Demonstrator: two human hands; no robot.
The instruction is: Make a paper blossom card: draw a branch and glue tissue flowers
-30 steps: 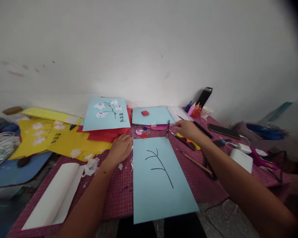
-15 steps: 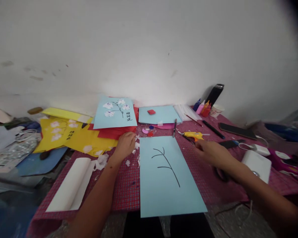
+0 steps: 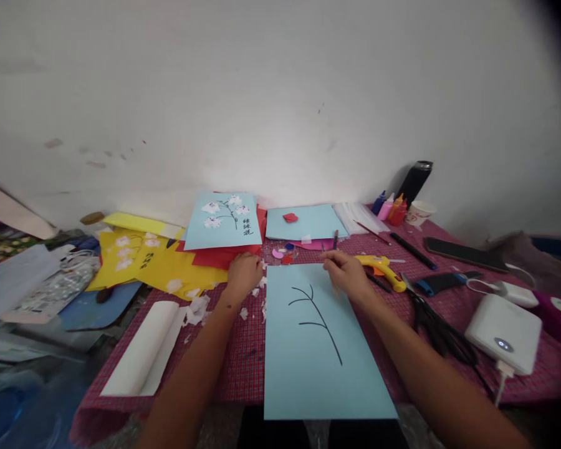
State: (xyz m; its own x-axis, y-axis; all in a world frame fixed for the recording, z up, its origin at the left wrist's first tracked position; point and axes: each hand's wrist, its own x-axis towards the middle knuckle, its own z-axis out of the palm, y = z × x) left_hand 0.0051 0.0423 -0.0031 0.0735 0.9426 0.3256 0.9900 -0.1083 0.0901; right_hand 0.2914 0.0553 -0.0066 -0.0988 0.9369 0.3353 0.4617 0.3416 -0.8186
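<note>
A light blue sheet [image 3: 294,374] with a branch drawn in black line lies in front of me, overhanging the table's near edge. My left hand [image 3: 245,272] rests curled on the cloth just left of the sheet's top corner; what it holds, if anything, is hidden. Over the sheet's top right corner is my right hand [image 3: 348,274], its fingers pinched together. A thin dark tip shows at those fingers, too small to name. Beyond them lies a dark pen [image 3: 335,240]. White paper scraps [image 3: 244,313] are scattered beside my left hand.
To the right lie a yellow glue gun [image 3: 374,262], black scissors [image 3: 442,330], a utility knife [image 3: 444,282] and a white power bank [image 3: 505,330]. A finished flower picture [image 3: 201,234] stands at the back. Rolled white paper [image 3: 143,349] and yellow sheets [image 3: 168,271] are at left.
My right hand has moved left from beside the glue gun to the sheet's top right corner, uncovering the scissors. My left hand stays beside the sheet. The view has shifted slightly.
</note>
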